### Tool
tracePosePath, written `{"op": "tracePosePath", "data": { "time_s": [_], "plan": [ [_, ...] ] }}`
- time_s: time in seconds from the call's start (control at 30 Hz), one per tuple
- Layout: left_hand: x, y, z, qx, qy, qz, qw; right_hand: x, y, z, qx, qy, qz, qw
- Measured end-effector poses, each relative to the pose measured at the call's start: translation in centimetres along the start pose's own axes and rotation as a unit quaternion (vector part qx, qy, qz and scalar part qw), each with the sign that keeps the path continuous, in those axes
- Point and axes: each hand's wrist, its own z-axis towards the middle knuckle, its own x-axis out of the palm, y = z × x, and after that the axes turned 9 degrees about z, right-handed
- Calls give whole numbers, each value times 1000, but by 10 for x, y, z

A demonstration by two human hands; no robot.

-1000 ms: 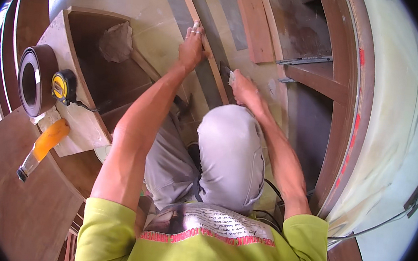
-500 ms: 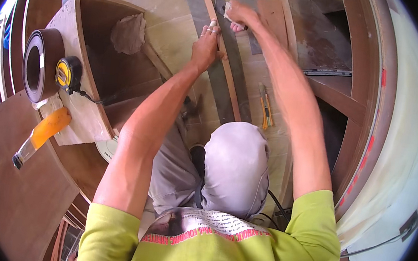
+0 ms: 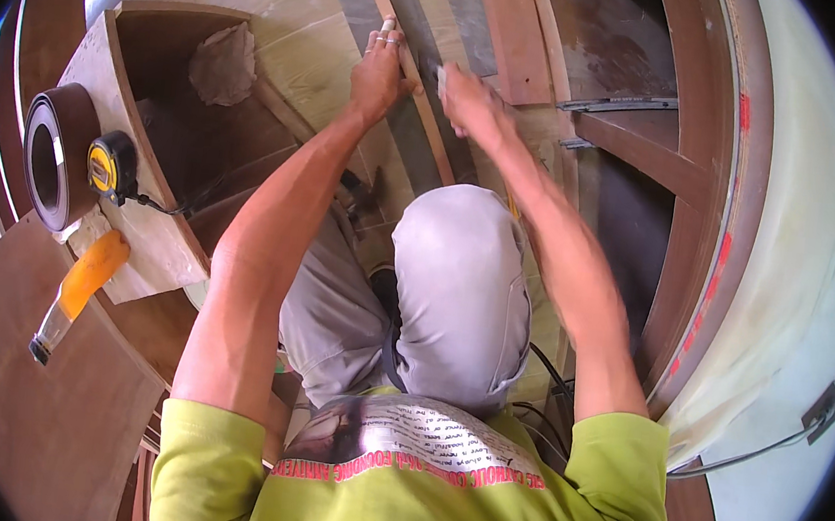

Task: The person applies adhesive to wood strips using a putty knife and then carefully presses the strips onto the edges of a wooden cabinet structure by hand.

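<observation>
My left hand (image 3: 379,78) is closed over a narrow reddish-brown wooden strip (image 3: 432,133), its fingers along the far side and pale wraps on some of them. The strip slants from the far edge toward my knee, lying along a dark grey band (image 3: 414,9). Just right of the strip, my right hand (image 3: 475,105) is closed, slightly blurred, around something with a pale edge; its kind cannot be made out. A yellow utility knife (image 3: 513,205) is mostly hidden behind my right forearm and knee.
At left, an open wooden box (image 3: 149,179) carries a tape measure (image 3: 110,167), a roll of brown edging (image 3: 42,114) and a bottle of orange liquid (image 3: 89,274). A brown board (image 3: 514,44) lies far right of the strip, beside a cabinet frame (image 3: 692,176). Black cables (image 3: 552,372) run by my knee.
My right hand has come nearer to me along the strip, level with my left. My left hand keeps its hold. The view has shifted, and the knife is now mostly covered.
</observation>
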Motion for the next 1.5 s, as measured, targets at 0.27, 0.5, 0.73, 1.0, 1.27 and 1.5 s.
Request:
{"op": "tracePosePath", "data": {
  "time_s": [0.27, 0.5, 0.73, 1.0, 1.27, 1.5],
  "plan": [
    [0, 4, 1, 23, -20, 19, 999, 21, -41, -69, 62, 33, 39, 997],
    [-10, -13, 2, 10, -5, -17, 1000, -42, 3, 28, -27, -41, 99, 994],
    [-4, -4, 2, 2, -21, 3, 1000, -55, 60, 140, -16, 5, 88, 996],
    [-5, -2, -1, 12, -17, -31, 999, -38, 37, 209, 62, 87, 56, 993],
    [-3, 3, -2, 4, -10, -14, 1000, -15, 22, 61, 6, 44, -7, 999],
    [-7, -7, 0, -8, 12, -5, 1000, 38, -54, -68, -58, -62, -84, 993]
  ]
}}
